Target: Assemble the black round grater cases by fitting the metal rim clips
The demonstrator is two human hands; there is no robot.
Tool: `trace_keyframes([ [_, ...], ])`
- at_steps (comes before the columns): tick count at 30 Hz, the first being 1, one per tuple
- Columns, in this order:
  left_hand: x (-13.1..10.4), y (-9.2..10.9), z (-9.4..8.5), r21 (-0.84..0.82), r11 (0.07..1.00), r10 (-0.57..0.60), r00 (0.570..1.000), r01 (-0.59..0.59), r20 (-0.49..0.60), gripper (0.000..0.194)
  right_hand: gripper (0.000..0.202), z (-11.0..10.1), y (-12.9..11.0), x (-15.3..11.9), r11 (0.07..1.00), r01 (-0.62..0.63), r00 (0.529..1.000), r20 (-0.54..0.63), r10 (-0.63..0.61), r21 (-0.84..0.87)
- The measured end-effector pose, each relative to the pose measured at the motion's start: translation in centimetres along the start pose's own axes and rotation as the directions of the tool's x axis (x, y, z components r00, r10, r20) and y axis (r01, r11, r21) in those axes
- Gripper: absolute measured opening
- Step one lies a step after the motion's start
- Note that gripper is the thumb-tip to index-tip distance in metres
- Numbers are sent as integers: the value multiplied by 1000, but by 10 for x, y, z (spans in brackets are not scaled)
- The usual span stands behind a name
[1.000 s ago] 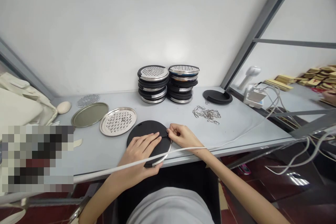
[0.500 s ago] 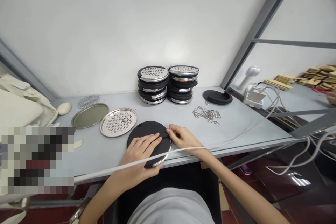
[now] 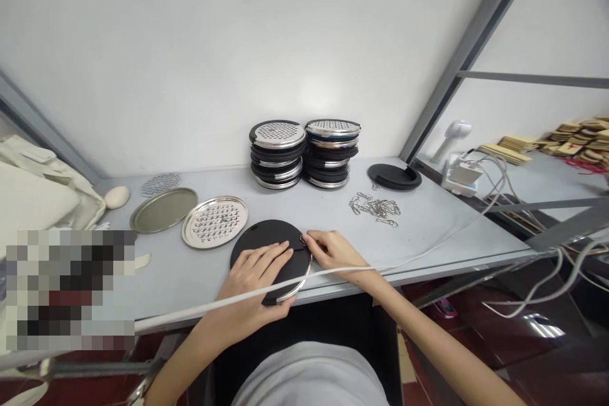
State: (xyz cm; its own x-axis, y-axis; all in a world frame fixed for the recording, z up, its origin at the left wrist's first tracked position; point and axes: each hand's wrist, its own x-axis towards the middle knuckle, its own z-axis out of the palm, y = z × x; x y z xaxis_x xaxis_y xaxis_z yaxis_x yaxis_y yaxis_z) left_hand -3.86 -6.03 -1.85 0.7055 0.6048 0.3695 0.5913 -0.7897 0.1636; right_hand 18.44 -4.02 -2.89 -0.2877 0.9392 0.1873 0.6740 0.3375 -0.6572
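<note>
A round grater (image 3: 266, 236) with a black cover and a silver rim at its lower right lies near the table's front edge. My left hand (image 3: 252, 276) holds it, fingers laid across the top and thumb at the front rim. At its right edge, my right hand (image 3: 328, 247) pinches a small metal clip (image 3: 301, 238); the fingertips hide most of the clip. A heap of similar silver clips (image 3: 378, 207) lies farther right. Left of the grater rest a silver grater plate (image 3: 216, 222) and an olive-coloured round plate (image 3: 164, 210).
Two stacks of round graters (image 3: 278, 152) stand against the wall. A black ring-shaped cover (image 3: 394, 176) lies at the back right. A white cable (image 3: 409, 259) crosses in front of my forearms. A perforated disc (image 3: 160, 184) and an oval pale object (image 3: 117, 196) are at left.
Both hands stay almost in place on the grater. My right fingertips shift very slightly at the clip. At the far right, the other person's hand has mostly left the view.
</note>
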Motion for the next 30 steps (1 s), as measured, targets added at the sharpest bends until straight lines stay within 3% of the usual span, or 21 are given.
trace_keyframes([
  [20,-1,-1,0,-8,1000,9,1000,-9,3,60,38,-3,-6,-1,1000,4,1000,19,-3,-6],
  [30,-1,-1,-1,-26,1000,5,1000,-5,2,61,25,-3,-4,-3,1000,-27,999,28,27,3],
])
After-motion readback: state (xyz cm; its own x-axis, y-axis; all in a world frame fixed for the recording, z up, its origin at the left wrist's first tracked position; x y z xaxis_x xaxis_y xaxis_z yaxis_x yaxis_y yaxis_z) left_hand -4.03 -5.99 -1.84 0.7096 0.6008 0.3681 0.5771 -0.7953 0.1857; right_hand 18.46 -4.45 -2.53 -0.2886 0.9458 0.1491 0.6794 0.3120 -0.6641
